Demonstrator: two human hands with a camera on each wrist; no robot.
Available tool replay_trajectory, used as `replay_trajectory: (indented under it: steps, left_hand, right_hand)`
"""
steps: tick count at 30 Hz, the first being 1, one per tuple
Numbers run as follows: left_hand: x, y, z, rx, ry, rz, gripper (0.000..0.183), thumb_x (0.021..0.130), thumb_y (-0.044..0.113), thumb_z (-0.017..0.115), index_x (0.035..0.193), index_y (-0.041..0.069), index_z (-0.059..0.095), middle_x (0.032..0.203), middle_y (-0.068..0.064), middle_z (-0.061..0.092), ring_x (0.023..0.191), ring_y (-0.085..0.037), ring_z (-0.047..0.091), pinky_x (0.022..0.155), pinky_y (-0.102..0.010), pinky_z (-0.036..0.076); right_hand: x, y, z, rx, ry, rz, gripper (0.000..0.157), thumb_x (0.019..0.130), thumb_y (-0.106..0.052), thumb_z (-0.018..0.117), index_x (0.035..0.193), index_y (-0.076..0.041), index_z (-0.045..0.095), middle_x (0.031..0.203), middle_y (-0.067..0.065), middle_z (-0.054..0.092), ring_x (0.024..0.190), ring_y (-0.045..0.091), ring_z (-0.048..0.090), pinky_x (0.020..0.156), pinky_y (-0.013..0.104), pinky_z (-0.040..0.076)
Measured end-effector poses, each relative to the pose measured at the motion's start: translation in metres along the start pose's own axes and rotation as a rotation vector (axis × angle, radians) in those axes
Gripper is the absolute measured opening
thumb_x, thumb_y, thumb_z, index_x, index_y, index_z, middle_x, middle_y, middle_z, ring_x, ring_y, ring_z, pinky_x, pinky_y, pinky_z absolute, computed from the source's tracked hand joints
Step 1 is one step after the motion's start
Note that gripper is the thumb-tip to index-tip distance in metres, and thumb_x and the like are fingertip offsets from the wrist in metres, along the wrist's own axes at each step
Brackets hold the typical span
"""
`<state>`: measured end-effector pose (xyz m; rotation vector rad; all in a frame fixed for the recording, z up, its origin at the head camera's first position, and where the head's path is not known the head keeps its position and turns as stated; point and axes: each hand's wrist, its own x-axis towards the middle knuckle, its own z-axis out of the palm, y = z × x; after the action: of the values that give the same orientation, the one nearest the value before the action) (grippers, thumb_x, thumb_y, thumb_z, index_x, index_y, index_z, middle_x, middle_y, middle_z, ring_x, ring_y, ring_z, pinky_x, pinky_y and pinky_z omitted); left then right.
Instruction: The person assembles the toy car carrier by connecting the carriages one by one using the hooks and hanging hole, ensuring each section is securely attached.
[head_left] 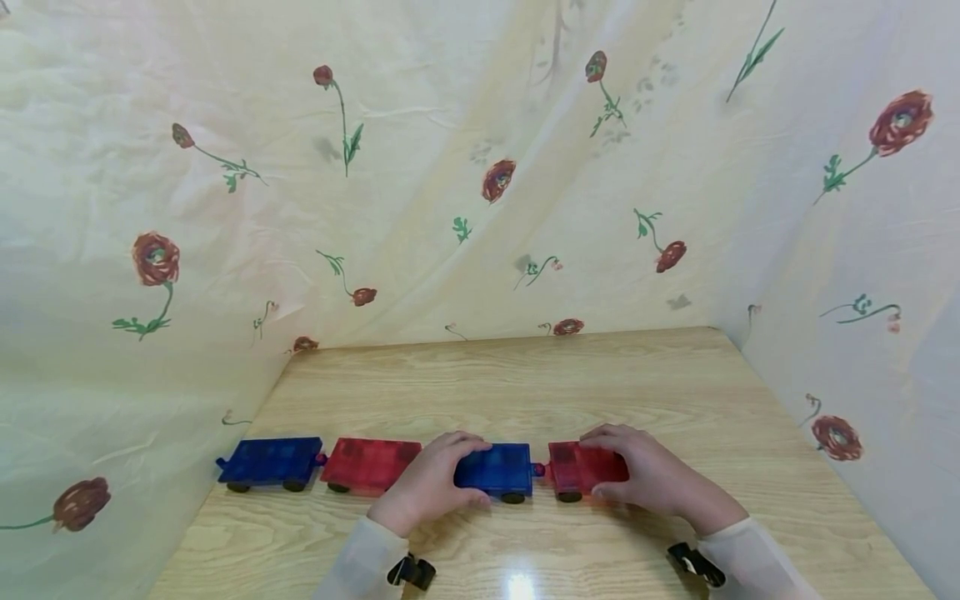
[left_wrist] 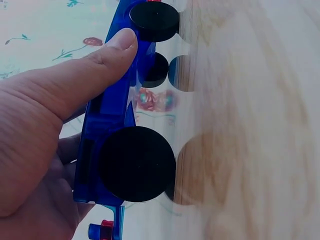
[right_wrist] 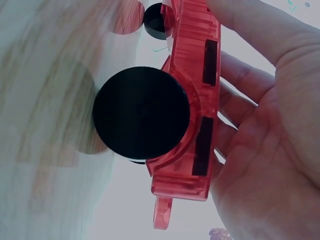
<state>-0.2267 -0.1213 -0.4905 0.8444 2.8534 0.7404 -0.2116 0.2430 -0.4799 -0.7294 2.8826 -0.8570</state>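
Note:
Across the table runs a row of toy train cars on black wheels. My left hand (head_left: 435, 482) grips the blue car (head_left: 504, 468) near the middle, its thumb on the near side. At the row's right end, my right hand (head_left: 648, 471) holds a red car (head_left: 576, 467) between thumb and fingers. A small coupling (head_left: 538, 470) sits between these two cars. In the left wrist view the blue car (left_wrist: 112, 110) shows its black wheel (left_wrist: 137, 164) by the tabletop. The right wrist view shows the red car (right_wrist: 192, 100) with a hook at one end.
Farther left stand another red car (head_left: 371, 462) and another blue car (head_left: 272, 461), with a coupling between them. The wooden table (head_left: 510, 375) meets a flowered cloth (head_left: 420, 208) at the back and both sides. Black straps (head_left: 411, 572) hang at the wrists.

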Motion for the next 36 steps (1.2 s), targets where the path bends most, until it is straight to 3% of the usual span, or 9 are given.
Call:
replay_trajectory:
  steps: [9, 15, 22, 29, 36]
  left_hand:
    - [-0.001, 0.0, -0.003, 0.005, -0.018, 0.02, 0.072, 0.085, 0.045, 0.087, 0.15, 0.031, 0.058, 0.156, 0.007, 0.048, 0.145, -0.025, 0.043, 0.114, -0.05, 0.044]
    - [-0.005, -0.007, -0.01, -0.036, -0.03, 0.017, 0.072, 0.087, 0.045, 0.086, 0.151, 0.031, 0.057, 0.156, 0.005, 0.047, 0.145, -0.025, 0.043, 0.114, -0.05, 0.044]
    - [-0.02, -0.026, -0.02, -0.08, -0.023, -0.006, 0.075, 0.086, 0.045, 0.087, 0.152, 0.029, 0.056, 0.155, 0.005, 0.048, 0.139, -0.024, 0.049, 0.109, -0.05, 0.048]
    - [-0.037, -0.045, -0.038, -0.078, 0.013, -0.073, 0.08, 0.082, 0.045, 0.09, 0.152, 0.029, 0.056, 0.153, 0.008, 0.049, 0.14, -0.027, 0.047, 0.102, -0.052, 0.054]
    - [-0.054, -0.07, -0.049, -0.052, 0.062, -0.16, 0.086, 0.075, 0.053, 0.093, 0.15, 0.026, 0.059, 0.153, 0.001, 0.051, 0.142, -0.034, 0.044, 0.105, -0.06, 0.049]
  right_hand:
    - [0.001, 0.002, -0.005, 0.004, -0.012, 0.005, 0.062, 0.082, -0.034, 0.092, 0.137, -0.017, 0.07, 0.14, 0.002, 0.062, 0.128, 0.035, 0.056, 0.098, 0.056, 0.054]
    - [-0.002, 0.005, -0.01, -0.008, -0.024, -0.011, 0.059, 0.081, -0.031, 0.093, 0.134, -0.016, 0.071, 0.137, 0.004, 0.063, 0.124, 0.034, 0.059, 0.094, 0.054, 0.056]
    - [-0.007, 0.01, -0.018, 0.024, -0.038, 0.023, 0.059, 0.08, -0.03, 0.094, 0.132, -0.017, 0.071, 0.136, 0.005, 0.063, 0.119, 0.031, 0.06, 0.089, 0.052, 0.059]
    - [-0.011, 0.017, -0.026, 0.042, -0.056, 0.044, 0.059, 0.079, -0.028, 0.094, 0.132, -0.017, 0.07, 0.136, 0.006, 0.063, 0.117, 0.03, 0.061, 0.086, 0.049, 0.06]
    - [-0.016, 0.025, -0.034, 0.055, -0.058, 0.064, 0.06, 0.077, -0.028, 0.096, 0.131, -0.016, 0.071, 0.133, 0.005, 0.064, 0.112, 0.029, 0.061, 0.085, 0.048, 0.06]
